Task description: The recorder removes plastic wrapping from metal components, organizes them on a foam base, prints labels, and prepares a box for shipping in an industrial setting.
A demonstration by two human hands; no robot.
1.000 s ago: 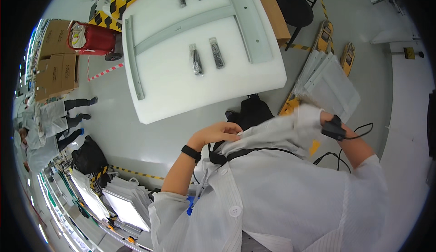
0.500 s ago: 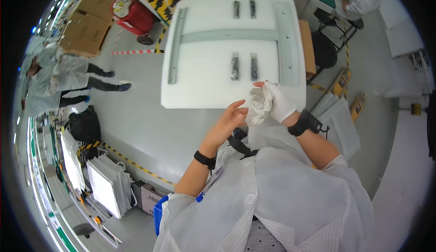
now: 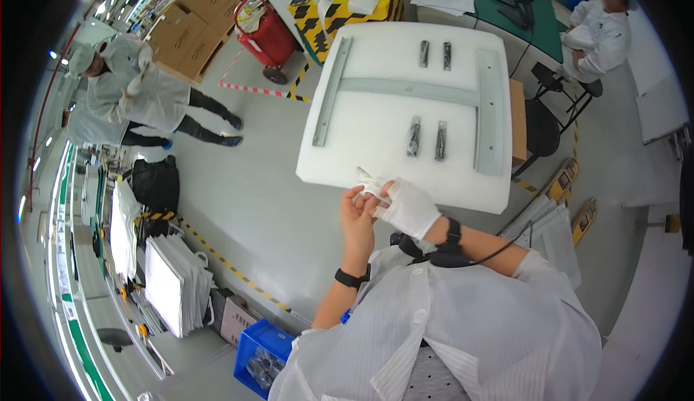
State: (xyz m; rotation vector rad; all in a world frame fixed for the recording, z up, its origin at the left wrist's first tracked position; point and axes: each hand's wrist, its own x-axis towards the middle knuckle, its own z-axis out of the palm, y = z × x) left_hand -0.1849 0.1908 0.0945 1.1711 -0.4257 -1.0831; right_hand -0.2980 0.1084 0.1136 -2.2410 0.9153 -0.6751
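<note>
My right hand (image 3: 410, 209) wears a white glove with bare fingertips; a dark band with a cable circles that wrist. My left hand (image 3: 358, 224) is bare, with a black band on its wrist. Between them is a crumpled white glove (image 3: 369, 180), pinched by the fingers of both hands. They meet just off the near edge of a thick white foam board (image 3: 361, 148). A grey metal H-shaped frame (image 3: 405, 88) lies on this board. Wrapped dark slender pieces (image 3: 413, 137) lie in two pairs, one on each side of its crossbar.
A red wheeled tank (image 3: 267, 39) and a striped table (image 3: 383, 3) stand beyond the board. Two people in white coats (image 3: 155, 86) are at left; another person (image 3: 603, 32) sits far right. A blue bin (image 3: 249, 361) is lower left, a yellow pallet jack (image 3: 564, 180) at right.
The view has shifted, so the board appears lower and further right. My hands have come together, and my left fingers now pinch the glove, which was apart from them before.
</note>
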